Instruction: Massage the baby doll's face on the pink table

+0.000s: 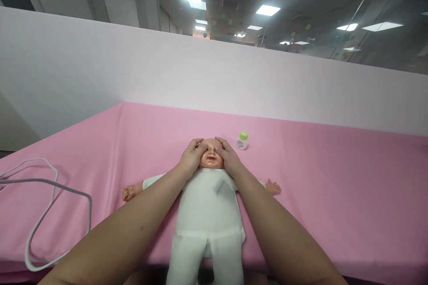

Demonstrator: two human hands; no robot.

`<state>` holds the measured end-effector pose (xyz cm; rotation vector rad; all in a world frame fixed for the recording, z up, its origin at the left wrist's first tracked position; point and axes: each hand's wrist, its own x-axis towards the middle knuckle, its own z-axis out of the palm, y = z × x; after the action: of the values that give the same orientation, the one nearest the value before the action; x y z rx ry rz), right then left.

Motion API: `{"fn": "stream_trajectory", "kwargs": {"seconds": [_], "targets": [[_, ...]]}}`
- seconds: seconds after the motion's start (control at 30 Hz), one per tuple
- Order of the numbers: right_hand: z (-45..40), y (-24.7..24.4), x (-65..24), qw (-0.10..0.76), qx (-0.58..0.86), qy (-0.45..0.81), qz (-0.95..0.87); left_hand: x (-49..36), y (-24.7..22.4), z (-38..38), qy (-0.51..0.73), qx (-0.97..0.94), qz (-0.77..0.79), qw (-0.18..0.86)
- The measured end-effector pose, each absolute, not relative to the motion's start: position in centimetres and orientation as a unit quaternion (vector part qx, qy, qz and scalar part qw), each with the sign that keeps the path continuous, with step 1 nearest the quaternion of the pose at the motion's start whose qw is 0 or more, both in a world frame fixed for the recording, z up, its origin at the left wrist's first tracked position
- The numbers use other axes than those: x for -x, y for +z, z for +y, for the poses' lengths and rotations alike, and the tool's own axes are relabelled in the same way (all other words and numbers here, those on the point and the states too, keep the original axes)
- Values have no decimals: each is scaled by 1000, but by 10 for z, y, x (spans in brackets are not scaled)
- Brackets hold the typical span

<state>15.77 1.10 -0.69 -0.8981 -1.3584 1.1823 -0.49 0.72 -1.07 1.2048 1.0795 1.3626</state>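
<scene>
Cupping the doll's head from both sides, the left hand and right hand lie apart, fingers curved round it and thumbs over the eye area. Uneven thumb pressure could roll the head or scuff the painted eyes. The doll lies on its back, legs reaching past the near edge of the counter; a pull towards that edge could slide it off. The bottle, just beyond the right hand, could tip if those fingers swing outward.
</scene>
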Motion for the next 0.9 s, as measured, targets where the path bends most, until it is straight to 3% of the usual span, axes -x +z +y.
{"fn": "stream_trajectory", "kwargs": {"seconds": [0.3, 0.9], "targets": [[10, -2, -157, 528, 416, 434, -600, 5, -8, 4, 566, -498, 444, 484], [9, -4, -157, 527, 415, 443, -595, 3, -8, 5, 573, -486, 454, 480]]}}
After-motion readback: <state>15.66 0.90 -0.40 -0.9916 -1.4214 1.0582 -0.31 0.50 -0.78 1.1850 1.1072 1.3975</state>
